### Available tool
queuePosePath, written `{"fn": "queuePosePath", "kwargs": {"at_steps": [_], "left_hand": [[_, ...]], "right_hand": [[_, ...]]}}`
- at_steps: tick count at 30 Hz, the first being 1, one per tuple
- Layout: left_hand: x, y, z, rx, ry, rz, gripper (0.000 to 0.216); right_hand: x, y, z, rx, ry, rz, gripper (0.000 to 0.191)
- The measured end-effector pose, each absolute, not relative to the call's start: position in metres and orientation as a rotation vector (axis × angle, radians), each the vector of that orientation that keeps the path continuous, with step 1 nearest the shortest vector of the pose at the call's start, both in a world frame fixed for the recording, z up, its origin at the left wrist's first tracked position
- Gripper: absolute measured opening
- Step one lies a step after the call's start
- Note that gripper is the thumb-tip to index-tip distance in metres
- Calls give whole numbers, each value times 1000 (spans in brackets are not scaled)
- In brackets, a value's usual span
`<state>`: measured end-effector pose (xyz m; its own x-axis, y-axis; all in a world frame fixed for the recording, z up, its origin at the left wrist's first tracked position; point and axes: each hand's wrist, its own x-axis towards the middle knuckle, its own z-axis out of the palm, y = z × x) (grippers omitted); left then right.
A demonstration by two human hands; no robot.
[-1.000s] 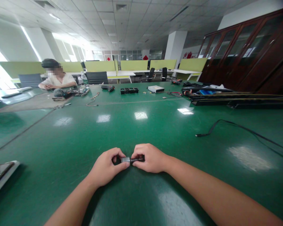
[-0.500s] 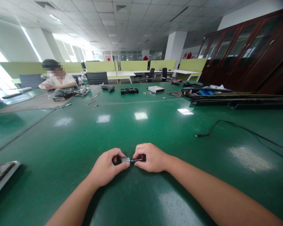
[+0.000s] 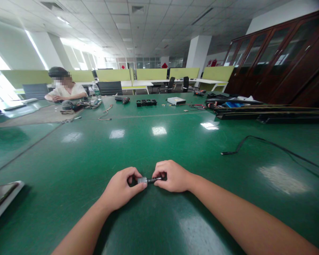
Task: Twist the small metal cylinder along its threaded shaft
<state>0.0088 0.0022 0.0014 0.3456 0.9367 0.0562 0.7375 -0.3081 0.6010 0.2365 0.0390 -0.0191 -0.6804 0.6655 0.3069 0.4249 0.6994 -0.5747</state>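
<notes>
Surface: a glossy green worktop (image 3: pixel 95 152) is seen in an open office.
Around: a black cable (image 3: pixel 227 153) is laid well to the right; a person (image 3: pixel 65 91) is seated far off.
Held: a metal piece (image 3: pixel 146 180) is kept low over the worktop.
Fingers: the left hand (image 3: pixel 121 189) is pinched on its silver end, the right hand (image 3: pixel 172 176) on its dark rod.

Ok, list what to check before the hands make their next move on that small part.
1. Left hand pinches the silver piece: ok.
2. Right hand pinches the dark rod: ok.
3. Silver piece and dark rod meet end to end: ok.
4. The two are lined up straight at the joint: cannot tell, too small.
5. Both hands rest low on the green table: ok.
6. Black cable lies apart from the hands, to the right: ok.
</notes>
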Motion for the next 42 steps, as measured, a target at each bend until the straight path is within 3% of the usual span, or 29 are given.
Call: {"fn": "queuePosePath", "kwargs": {"at_steps": [42], "left_hand": [[5,3,-4,2121,1486,576,23]], "right_hand": [[244,43,-19,-885,-2373,700,7]]}}
